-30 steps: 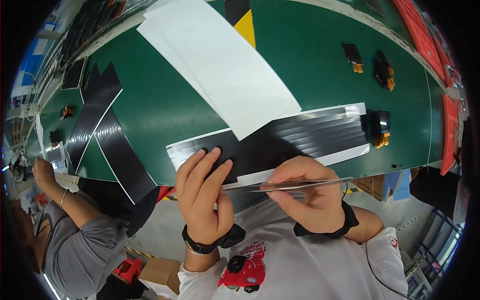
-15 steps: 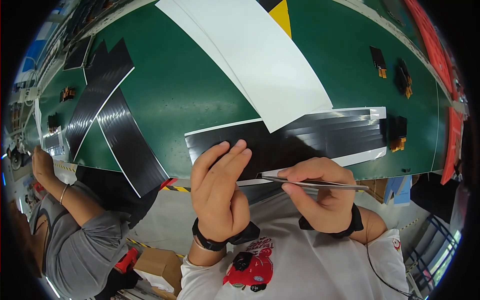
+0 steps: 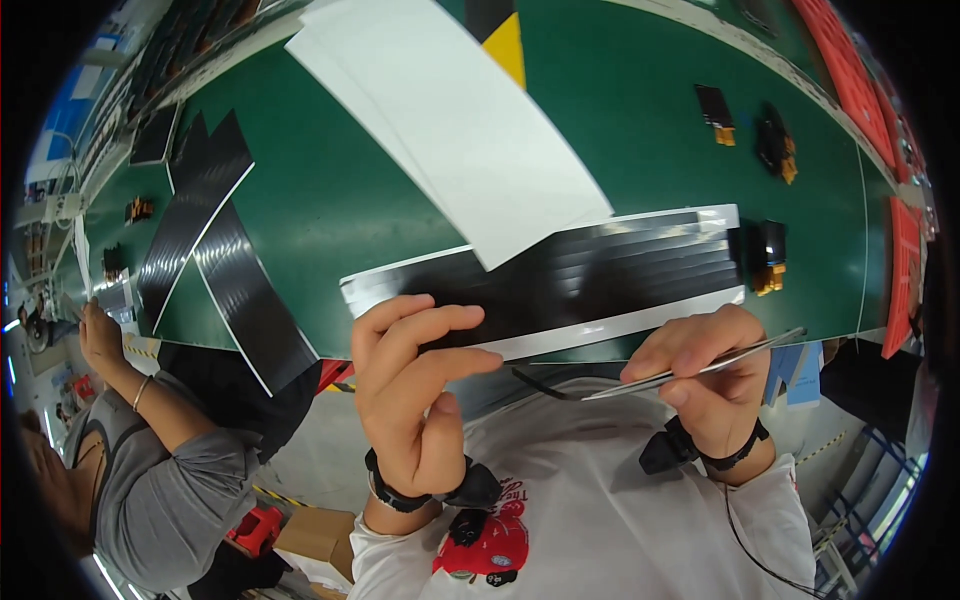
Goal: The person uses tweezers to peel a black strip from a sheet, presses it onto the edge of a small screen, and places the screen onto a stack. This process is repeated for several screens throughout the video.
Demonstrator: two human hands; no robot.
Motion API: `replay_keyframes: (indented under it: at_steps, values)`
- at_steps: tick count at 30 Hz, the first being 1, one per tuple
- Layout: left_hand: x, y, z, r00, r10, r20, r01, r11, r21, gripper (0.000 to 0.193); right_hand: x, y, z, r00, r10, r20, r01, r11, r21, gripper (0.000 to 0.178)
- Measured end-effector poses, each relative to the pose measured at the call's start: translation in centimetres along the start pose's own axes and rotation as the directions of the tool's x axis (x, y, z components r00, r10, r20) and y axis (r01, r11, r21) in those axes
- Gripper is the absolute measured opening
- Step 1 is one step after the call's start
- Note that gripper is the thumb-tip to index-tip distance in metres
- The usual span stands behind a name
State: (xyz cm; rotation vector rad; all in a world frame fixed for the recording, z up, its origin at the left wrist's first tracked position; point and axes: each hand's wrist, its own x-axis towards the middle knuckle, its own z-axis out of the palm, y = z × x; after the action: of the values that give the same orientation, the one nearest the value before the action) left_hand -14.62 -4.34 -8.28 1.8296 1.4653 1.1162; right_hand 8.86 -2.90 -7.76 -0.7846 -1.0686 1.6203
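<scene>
Tweezers (image 3: 622, 389) pinched in the right hand (image 3: 705, 365) at four o'clock, one thin black strip (image 3: 547, 387) off and at their tips, six; left hand (image 3: 420, 375) loosely spread at eight; dark striped sheet (image 3: 545, 298) dead centre, several rows not yet off

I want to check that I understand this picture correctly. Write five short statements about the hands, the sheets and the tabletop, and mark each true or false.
1. The right hand holds tweezers. True.
2. The tweezers' tips grip a white strip. False: they grip a thin black strip.
3. White sheets cover part of the long black sheet before the hands. True.
4. The tabletop is red. False: the tabletop is green.
5. The left hand holds scissors. False: the left hand holds no tool.
</scene>
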Motion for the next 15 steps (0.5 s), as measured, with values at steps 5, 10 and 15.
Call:
replay_keyframes:
  at_steps: [5, 10, 15]
  values:
    - [2.1, 2.6, 3.6, 0.996, 0.006, 0.091, 0.009, 0.988, -0.157, 0.030, -1.1, -2.0, -3.1, 0.997, -0.032, -0.069, 0.034, 0.999, 0.041, 0.020]
    - [4.1, 4.6, 7.8, 0.984, -0.011, 0.178, 0.072, 0.937, -0.342, 0.017, -2.4, -3.9, -7.0, 0.982, -0.051, -0.181, 0.053, 0.999, 0.006, 0.018]
    - [5.6, 6.8, 12.0, 0.967, -0.028, 0.252, 0.123, 0.922, -0.368, 0.010, -3.0, -5.6, -10.3, 0.931, -0.035, -0.363, 0.010, 0.998, -0.069, 0.021]
